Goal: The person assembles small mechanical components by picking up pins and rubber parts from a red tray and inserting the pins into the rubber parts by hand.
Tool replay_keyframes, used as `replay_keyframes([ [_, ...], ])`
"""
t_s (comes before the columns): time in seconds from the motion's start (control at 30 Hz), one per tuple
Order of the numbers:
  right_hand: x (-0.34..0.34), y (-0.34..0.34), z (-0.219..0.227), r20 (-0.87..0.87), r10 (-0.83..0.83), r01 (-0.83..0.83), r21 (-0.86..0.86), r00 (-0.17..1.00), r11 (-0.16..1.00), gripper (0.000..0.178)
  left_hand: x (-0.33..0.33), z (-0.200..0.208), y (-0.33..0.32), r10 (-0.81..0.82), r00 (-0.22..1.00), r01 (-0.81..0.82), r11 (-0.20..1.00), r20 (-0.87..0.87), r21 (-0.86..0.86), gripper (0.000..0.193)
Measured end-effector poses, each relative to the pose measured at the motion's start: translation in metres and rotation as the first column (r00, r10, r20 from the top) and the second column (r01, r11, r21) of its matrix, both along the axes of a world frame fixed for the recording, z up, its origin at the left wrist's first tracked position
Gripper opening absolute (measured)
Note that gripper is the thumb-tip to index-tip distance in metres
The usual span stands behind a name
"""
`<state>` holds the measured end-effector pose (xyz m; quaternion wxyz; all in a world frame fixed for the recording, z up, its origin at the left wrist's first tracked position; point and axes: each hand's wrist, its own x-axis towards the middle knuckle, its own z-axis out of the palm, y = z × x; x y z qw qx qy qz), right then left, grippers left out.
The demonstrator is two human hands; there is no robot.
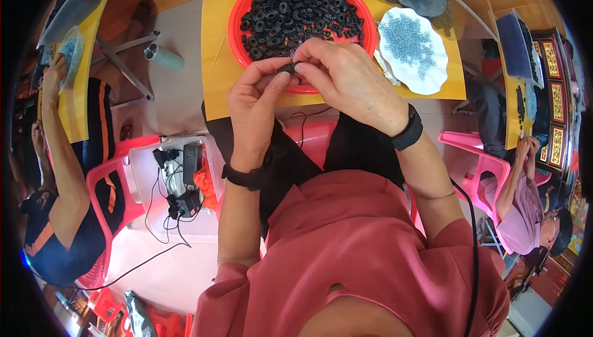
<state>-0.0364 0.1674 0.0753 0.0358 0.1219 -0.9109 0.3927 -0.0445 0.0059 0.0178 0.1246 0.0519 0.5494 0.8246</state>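
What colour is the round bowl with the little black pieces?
The bowl is red, best seen in the head view.

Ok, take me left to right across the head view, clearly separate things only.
Seated person in dark blue → pale green tumbler → thin stick → red basin → white scalloped plate → seated person in lilac.

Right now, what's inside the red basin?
Small black parts lie heaped in the red basin, its red surface showing through in places. Whatever lies beneath is hidden; the left hand and right hand cover some of the near rim.
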Motion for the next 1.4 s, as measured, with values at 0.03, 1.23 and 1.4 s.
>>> replay_keyframes([
  [0.03, -0.001, 0.001, -0.001, 0.011, 0.012, -0.011, -0.041, 1.000, 0.999, 0.013, 0.000, 0.000, 0.000, 0.008, 1.000, -0.008, 1.000, -0.006, -0.008, 0.019],
  [1.23, -0.005, -0.004, -0.015, 0.062, 0.029, -0.029, 0.006, 0.998, 1.000, 0.014, 0.004, -0.011, 0.007, 0.032, 0.971, -0.110, 0.941, -0.238, -0.320, 0.005],
  [1.4, -0.001, -0.011, -0.024, -0.010, -0.026, 0.027, 0.072, 1.000, 0.997, 0.012, 0.006, -0.009, 0.010, 0.044, 0.937, -0.197, 0.885, -0.346, -0.422, 0.003],
])
